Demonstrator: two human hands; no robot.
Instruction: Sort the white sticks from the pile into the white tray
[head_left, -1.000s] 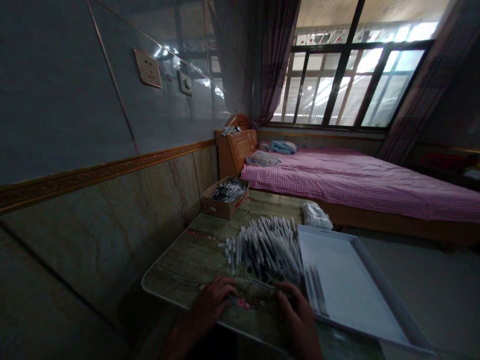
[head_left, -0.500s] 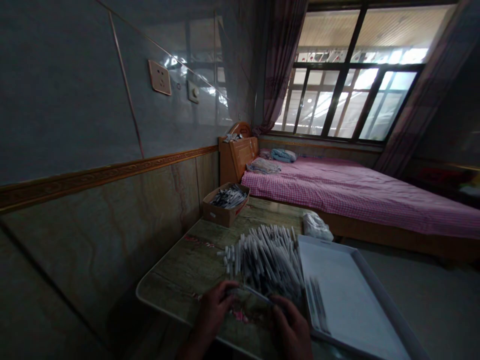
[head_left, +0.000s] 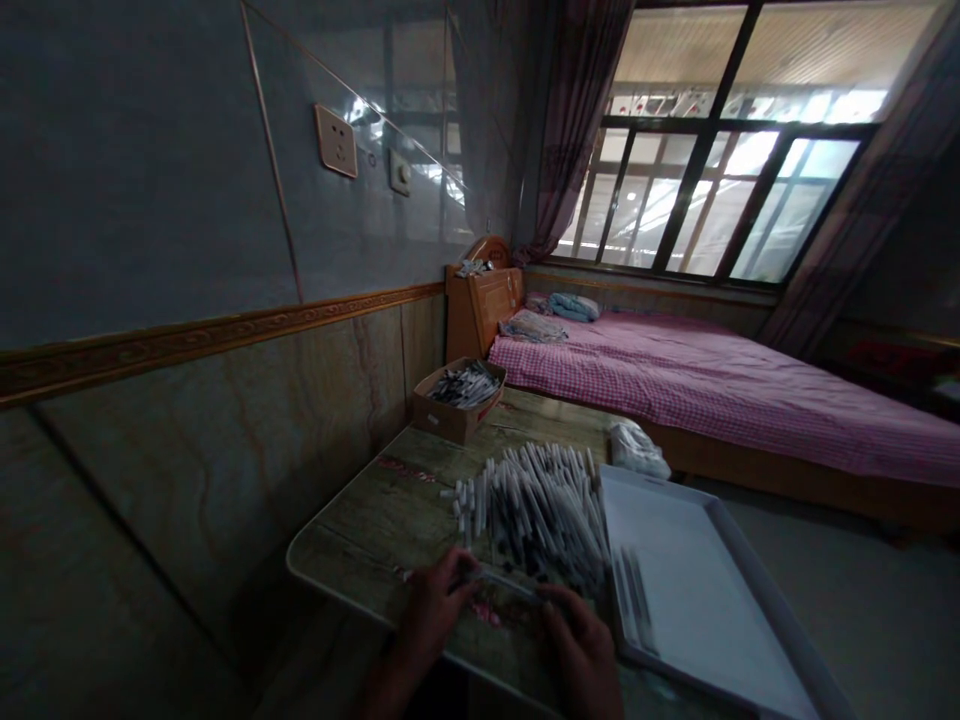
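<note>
You hold one slim, pale pen (head_left: pixel 505 580) with both hands, a little above the worktop (head_left: pixel 352 535). The fingers (head_left: pixel 456 562) of your left hand (head_left: pixel 431 615) are pinching its left end, and those of your right hand (head_left: pixel 581 640) close around its right end; the exact contact there is too dark to tell. The pen crosses the space between your two hands, slightly tilted, with the right end lower in the view.

Just beyond your fingers lies a big loose pile of similar pens (head_left: pixel 540 505), many with dark ends on the side nearer to you. Near your right fingers, on their right side, is a shallow white tray (head_left: pixel 720 590); a few pens in it (head_left: pixel 636 600) lie side by side, near its left wall. Farther from your left fingers, past the pile, a cardboard box (head_left: pixel 442 422) is filled with slender pieces (head_left: pixel 466 385), dark and pale. A crumpled plastic bag (head_left: pixel 637 450) sits well apart from your fingers, by the far end of the tray.
</note>
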